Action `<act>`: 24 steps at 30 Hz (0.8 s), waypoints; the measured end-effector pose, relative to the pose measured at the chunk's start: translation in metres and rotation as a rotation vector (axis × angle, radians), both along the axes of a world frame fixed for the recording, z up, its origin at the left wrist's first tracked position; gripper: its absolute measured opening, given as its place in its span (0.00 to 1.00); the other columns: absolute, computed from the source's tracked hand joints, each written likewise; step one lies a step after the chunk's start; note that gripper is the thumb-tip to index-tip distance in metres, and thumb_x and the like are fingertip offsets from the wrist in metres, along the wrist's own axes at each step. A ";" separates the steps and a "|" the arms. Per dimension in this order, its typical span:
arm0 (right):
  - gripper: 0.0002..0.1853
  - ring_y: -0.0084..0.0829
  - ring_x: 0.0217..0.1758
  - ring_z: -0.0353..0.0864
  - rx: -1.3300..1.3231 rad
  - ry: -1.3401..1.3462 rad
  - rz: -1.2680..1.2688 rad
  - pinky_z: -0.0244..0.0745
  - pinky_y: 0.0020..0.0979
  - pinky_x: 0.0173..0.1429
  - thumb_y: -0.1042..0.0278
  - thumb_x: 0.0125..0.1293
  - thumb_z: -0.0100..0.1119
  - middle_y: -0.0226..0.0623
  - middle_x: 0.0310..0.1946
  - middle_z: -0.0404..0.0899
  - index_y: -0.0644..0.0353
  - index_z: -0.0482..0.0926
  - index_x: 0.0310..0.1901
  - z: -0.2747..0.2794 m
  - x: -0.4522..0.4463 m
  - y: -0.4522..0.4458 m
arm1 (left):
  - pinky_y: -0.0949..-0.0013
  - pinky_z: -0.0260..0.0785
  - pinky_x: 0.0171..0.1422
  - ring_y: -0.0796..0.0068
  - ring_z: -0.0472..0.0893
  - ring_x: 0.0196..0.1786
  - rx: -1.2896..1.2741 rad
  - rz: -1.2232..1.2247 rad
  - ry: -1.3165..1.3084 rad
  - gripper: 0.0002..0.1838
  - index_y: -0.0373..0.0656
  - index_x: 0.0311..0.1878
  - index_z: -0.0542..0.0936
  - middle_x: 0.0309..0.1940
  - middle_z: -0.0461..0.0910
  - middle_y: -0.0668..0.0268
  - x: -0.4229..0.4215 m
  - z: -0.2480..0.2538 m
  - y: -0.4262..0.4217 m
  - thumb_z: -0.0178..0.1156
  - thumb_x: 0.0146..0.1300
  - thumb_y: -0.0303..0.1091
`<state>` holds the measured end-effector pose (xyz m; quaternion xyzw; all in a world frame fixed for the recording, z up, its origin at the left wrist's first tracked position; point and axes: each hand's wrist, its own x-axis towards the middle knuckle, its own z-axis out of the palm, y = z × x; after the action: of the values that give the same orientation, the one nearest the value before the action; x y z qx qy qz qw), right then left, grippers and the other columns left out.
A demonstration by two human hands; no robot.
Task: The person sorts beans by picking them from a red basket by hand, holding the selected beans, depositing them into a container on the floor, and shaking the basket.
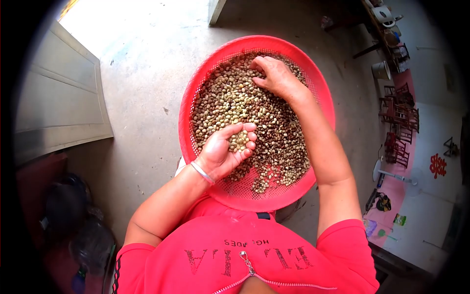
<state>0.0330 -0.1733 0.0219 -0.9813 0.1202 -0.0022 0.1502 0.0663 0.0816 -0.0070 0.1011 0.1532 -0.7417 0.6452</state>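
Note:
A large red plastic sieve basket (320, 83) holds a wide layer of small oval beans or seeds (220, 105), pale green, tan and dark brown. My left hand (225, 152) is cupped palm up over the near left part of the layer, fingers curled round a small heap of pale seeds (238, 140). A light-coloured bangle (202, 172) sits on that wrist. Over the far side of the basket, my right hand (275, 75) reaches down to the seeds. Its thumb and forefinger are bent with a gap between them, and nothing shows in that gap.
The basket is in front of my body, above a grey concrete floor (142, 88). A pale panelled piece of furniture (63, 93) stands to the left, with dark bags (68, 206) below it. Along the right are small dark red wooden chairs (399, 112) and a bucket (381, 71).

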 end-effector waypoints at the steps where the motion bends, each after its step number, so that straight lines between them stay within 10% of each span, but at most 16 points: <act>1: 0.16 0.39 0.44 0.83 0.032 -0.025 0.036 0.79 0.38 0.50 0.70 0.55 0.67 0.42 0.39 0.81 0.60 0.78 0.45 0.001 0.001 -0.002 | 0.72 0.79 0.41 0.71 0.80 0.36 0.006 0.003 0.003 0.14 0.35 0.50 0.76 0.36 0.79 0.61 -0.001 0.000 0.000 0.46 0.75 0.36; 8: 0.14 0.40 0.44 0.83 0.078 0.174 -0.031 0.77 0.38 0.52 0.68 0.54 0.67 0.42 0.37 0.83 0.60 0.80 0.43 0.009 0.008 0.002 | 0.72 0.78 0.41 0.71 0.80 0.36 0.015 0.006 -0.002 0.14 0.35 0.50 0.76 0.36 0.79 0.62 0.000 -0.003 0.001 0.46 0.74 0.35; 12: 0.11 0.18 0.34 0.78 0.938 0.084 -0.427 0.76 0.22 0.39 0.66 0.63 0.66 0.27 0.34 0.82 0.60 0.79 0.45 0.011 -0.013 -0.011 | 0.72 0.78 0.40 0.70 0.79 0.36 0.012 0.007 0.008 0.14 0.36 0.50 0.76 0.36 0.79 0.62 0.000 -0.007 0.003 0.46 0.74 0.35; 16: 0.11 0.18 0.32 0.73 1.760 -0.155 -0.497 0.74 0.17 0.36 0.68 0.64 0.61 0.30 0.36 0.77 0.58 0.76 0.47 0.026 -0.055 0.006 | 0.72 0.78 0.40 0.69 0.80 0.36 0.014 0.004 0.002 0.14 0.36 0.50 0.76 0.36 0.80 0.61 -0.002 -0.006 0.003 0.46 0.74 0.36; 24: 0.11 0.18 0.32 0.73 1.980 -0.154 -0.487 0.72 0.18 0.34 0.68 0.68 0.56 0.31 0.35 0.76 0.62 0.75 0.48 0.037 -0.100 0.075 | 0.58 0.74 0.65 0.61 0.81 0.52 0.100 0.015 -0.054 0.20 0.30 0.58 0.71 0.48 0.79 0.52 -0.012 0.022 -0.004 0.39 0.76 0.35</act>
<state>-0.0671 -0.0985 0.0589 -0.3631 0.2542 0.0047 0.8964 0.0546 0.0778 0.0154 0.1520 0.1736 -0.7253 0.6486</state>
